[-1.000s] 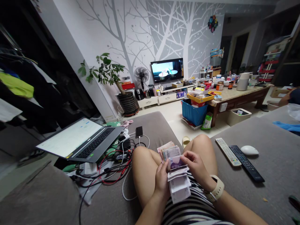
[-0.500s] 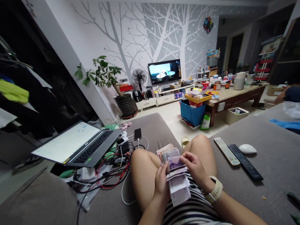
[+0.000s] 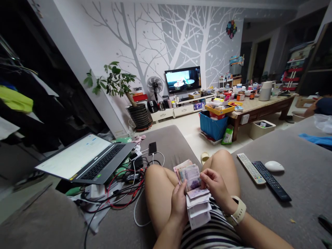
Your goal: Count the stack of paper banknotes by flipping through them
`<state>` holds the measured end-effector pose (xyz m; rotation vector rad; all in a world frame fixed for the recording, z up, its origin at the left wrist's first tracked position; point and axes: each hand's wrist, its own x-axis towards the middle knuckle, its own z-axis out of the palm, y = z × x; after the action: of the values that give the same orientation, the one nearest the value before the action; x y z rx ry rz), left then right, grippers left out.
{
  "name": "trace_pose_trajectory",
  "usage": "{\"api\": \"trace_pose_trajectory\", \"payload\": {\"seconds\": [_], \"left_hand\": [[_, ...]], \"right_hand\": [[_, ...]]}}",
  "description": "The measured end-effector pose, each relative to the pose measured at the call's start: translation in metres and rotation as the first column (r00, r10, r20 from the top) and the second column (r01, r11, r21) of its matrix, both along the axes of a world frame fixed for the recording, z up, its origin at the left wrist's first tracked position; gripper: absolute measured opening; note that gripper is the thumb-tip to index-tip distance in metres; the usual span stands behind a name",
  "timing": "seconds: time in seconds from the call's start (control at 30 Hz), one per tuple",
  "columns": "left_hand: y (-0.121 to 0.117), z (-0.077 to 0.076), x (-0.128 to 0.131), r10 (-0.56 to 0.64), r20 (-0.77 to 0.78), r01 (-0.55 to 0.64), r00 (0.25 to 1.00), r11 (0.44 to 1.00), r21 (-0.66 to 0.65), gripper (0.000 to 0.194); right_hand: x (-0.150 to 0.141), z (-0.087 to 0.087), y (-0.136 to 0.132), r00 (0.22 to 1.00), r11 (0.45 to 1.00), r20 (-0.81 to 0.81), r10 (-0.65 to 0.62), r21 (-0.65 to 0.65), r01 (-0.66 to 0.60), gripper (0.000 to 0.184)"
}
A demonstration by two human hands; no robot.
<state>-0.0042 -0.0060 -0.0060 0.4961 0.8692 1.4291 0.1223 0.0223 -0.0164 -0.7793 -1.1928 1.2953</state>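
A fanned stack of banknotes lies over my lap, with purple-tinted notes in front and pinkish ones at the far left. My left hand is closed on the stack from the left, its thumb on top. Several notes fold down toward me, their pale ends hanging over a striped garment. At the stack's right edge my right hand has its thumb and forefinger pinched together by the notes; whether a note is between the fingertips is hard to see. A cream watch is on my right wrist.
On the sofa to my right lie a white remote, a black remote and a white mouse. Left are an open laptop, tangled cables and a phone. A cluttered table stands beyond; another person's arm shows far right.
The front purple note has flipped down toward me, uncovering another note behind it. My right hand stays near the stack's right edge; my left hand keeps its hold.
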Motion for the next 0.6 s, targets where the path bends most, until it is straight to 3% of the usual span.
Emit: {"api": "trace_pose_trajectory", "payload": {"seconds": [0.17,0.4,0.6], "left_hand": [[-0.0018,0.0005,-0.0012,-0.046,0.033,0.047,0.998,0.999,-0.027,0.044],[-0.0037,0.0011,-0.0009,-0.098,0.025,0.097,0.995,0.995,0.01,0.047],[-0.0024,0.0013,-0.0005,-0.069,0.024,0.069,0.997,0.998,-0.006,0.044]], "right_hand": [[0.0009,-0.0031,0.0046,0.998,0.997,0.002,-0.068,-0.029,0.068,0.036],[0.001,-0.0028,0.0054,0.999,0.998,0.017,-0.046,-0.037,0.046,0.036],[0.0006,-0.0001,0.003,0.998,0.998,0.034,-0.046,-0.03,0.047,0.039]]}}
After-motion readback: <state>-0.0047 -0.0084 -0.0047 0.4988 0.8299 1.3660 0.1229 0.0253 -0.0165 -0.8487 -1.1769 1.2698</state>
